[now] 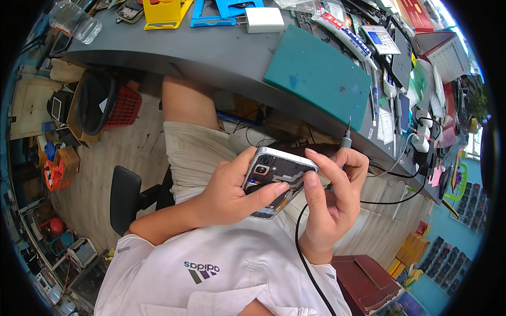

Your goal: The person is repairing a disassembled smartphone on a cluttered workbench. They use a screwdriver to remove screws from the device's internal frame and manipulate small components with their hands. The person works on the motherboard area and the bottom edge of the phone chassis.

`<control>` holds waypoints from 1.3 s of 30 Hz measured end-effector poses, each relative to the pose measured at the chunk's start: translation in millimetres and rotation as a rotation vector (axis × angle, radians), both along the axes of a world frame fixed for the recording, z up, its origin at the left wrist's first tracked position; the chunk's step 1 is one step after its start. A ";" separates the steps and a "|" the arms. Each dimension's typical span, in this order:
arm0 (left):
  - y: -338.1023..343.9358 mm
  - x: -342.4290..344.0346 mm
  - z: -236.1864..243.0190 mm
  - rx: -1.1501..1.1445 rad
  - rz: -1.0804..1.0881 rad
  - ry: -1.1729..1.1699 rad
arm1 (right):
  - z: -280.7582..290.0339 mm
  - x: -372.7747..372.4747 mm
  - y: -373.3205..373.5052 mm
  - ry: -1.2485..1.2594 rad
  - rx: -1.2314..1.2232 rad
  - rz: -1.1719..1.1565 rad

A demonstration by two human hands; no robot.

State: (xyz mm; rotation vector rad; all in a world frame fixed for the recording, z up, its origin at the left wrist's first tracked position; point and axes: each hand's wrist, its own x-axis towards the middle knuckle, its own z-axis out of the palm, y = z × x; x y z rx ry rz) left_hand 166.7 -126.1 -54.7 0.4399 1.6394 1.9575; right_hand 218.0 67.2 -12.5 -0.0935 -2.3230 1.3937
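A smartphone [279, 181] with its back cover off is held over my lap, its camera lenses and inner parts exposed. My left hand [232, 184] is closed round the phone's left side, the thumb lying across its back. At the phone's right upper corner, the thumb and index finger of my right hand [334, 197] touch its edge. Tucked in that hand's other fingers is a soldering iron [346, 139], its thin tip pointing up toward the desk; part of its handle is hidden. A black cable [301, 242] runs from near the right hand down across my shirt.
Ahead stands a grey desk [211, 50] with a green mat [316, 76] near its edge. Behind it lie a white charger [264, 20], a glue tube [342, 37] and tools. A red basket [124, 108] is on the floor at left, near a chair armrest [126, 197].
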 end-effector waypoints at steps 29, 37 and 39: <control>-7.5 -7.0 -3.8 -0.031 0.042 0.139 | 6.2 0.3 -2.2 0.001 0.021 0.077; -12.5 -7.1 -4.7 -0.078 0.007 0.230 | 14.5 5.1 -9.8 -0.048 -0.005 0.048; -12.7 -6.3 -4.4 -0.072 0.005 0.223 | 15.8 5.5 -11.3 -0.058 -0.005 0.039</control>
